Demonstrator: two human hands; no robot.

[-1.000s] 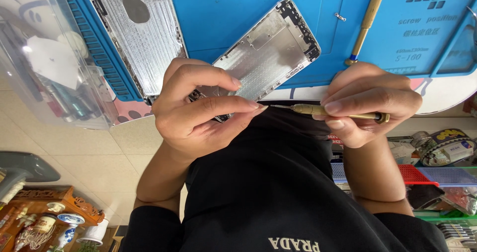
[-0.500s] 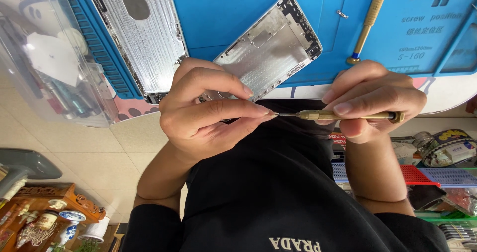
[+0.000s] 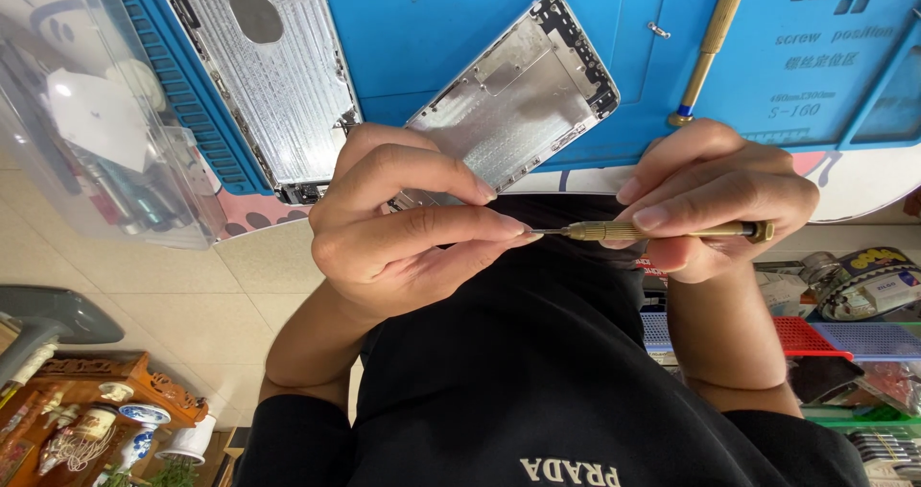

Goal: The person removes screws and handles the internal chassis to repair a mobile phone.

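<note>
Brass screwdriver (image 3: pixel 662 230) — slim, light, stiff, knurled for grip — pinched in right hand (image 3: pixel 715 199), level above the lap. Left hand (image 3: pixel 403 223) closes fingertips at its tip; phone frame (image 3: pixel 518 98) behind, on blue mat (image 3: pixel 432 26).

Bright even light, sharp focus, soft shadows

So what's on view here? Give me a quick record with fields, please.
Left hand: fingers pinched together at the screwdriver's tip; anything between them is hidden
Right hand: holds a brass screwdriver level, pointing at the left hand
Behind the hands: a bare metal phone shell on a blue mat
Also on the mat: a second phone shell and a second brass screwdriver
Left edge: a clear plastic box
</note>
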